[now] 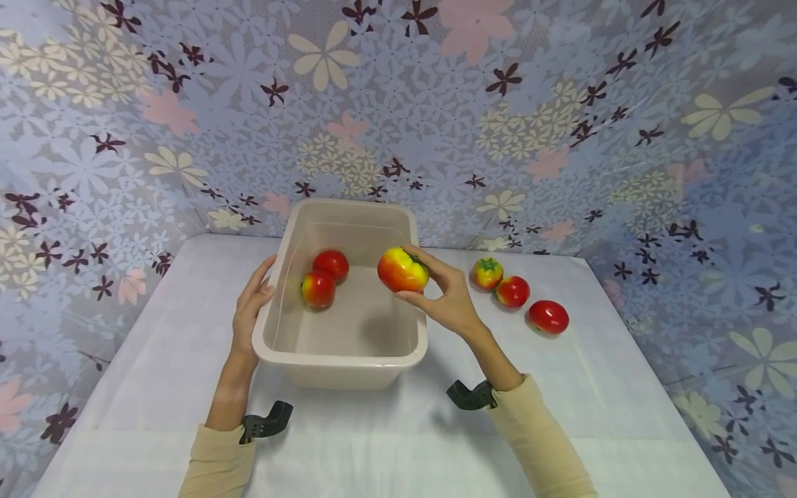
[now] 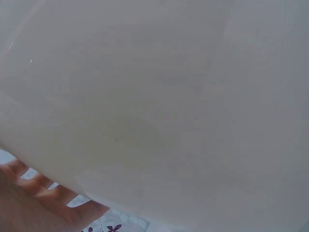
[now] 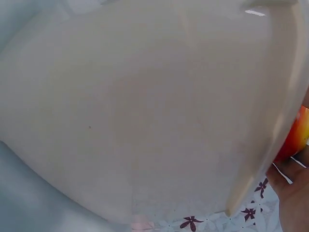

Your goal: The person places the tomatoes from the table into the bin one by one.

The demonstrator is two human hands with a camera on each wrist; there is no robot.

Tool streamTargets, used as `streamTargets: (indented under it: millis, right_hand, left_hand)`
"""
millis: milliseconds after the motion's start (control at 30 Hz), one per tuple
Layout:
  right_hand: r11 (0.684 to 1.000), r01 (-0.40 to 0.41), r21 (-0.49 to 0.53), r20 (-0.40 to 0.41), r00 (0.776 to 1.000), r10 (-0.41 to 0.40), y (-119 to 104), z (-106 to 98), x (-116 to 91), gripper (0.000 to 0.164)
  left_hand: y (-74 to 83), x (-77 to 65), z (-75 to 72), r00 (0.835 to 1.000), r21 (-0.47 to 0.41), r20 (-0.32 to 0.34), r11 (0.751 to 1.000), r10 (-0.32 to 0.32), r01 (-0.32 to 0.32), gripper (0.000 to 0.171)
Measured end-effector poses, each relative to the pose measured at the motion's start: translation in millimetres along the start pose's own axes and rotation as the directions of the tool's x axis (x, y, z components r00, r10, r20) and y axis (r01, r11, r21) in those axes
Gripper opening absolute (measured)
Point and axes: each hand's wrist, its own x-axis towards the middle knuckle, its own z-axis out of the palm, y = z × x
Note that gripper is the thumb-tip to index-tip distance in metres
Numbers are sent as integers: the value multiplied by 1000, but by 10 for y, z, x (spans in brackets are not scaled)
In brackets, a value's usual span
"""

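Observation:
A red-and-yellow toy tomato (image 1: 403, 270) is held in my right hand (image 1: 450, 294), fingers on its far side and thumb on its near side. That hand is over the right rim of a beige plastic bin (image 1: 339, 360). In the right wrist view the tomato (image 3: 295, 137) shows only partly, behind the bin's rim. My left hand (image 1: 250, 311) rests against the bin's left outer wall with its fingers extended; the left wrist view shows these fingers (image 2: 58, 193) along the wall. Inside the bin lie two red tomatoes, one farther back (image 1: 331, 265) and one nearer (image 1: 318, 289).
Right of the bin, on the white-covered table (image 1: 349, 443), lie three more tomatoes: one with a green top (image 1: 487, 274), a red one (image 1: 513, 292) and a darker red one (image 1: 548, 317). A flower-patterned cloth (image 1: 436, 138) hangs behind and at both sides.

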Motion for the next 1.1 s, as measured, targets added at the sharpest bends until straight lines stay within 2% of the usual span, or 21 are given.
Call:
streamTargets:
  millis: [100, 333, 500, 700, 900, 1100]
  right_hand:
    - [999, -26, -29, 3, 1000, 26, -22, 41, 5, 68]
    - [997, -41, -67, 34, 999, 43, -350, 106, 41, 61]
    - [996, -44, -72, 58, 997, 48, -379, 125, 52, 62]
    - [997, -4, -77, 71, 997, 9, -348, 111, 46, 67]
    - [996, 5, -91, 66, 998, 1, -338, 75, 35, 61]
    - [998, 31, -56, 43, 999, -29, 42, -9, -13, 63]
  left_hand:
    - [1, 1, 6, 1000, 5, 0, 1000, -5, 5, 54]
    - [2, -3, 18, 1000, 22, -4, 1000, -20, 20, 54]
    - [1, -2, 25, 1000, 19, 1, 1000, -16, 16, 53]
    - [6, 0, 27, 1000, 17, 4, 1000, -19, 19, 52]
    - [11, -1, 19, 1000, 20, -3, 1000, -20, 20, 52]
    - [16, -3, 5, 1000, 26, -8, 999, -25, 25, 53]
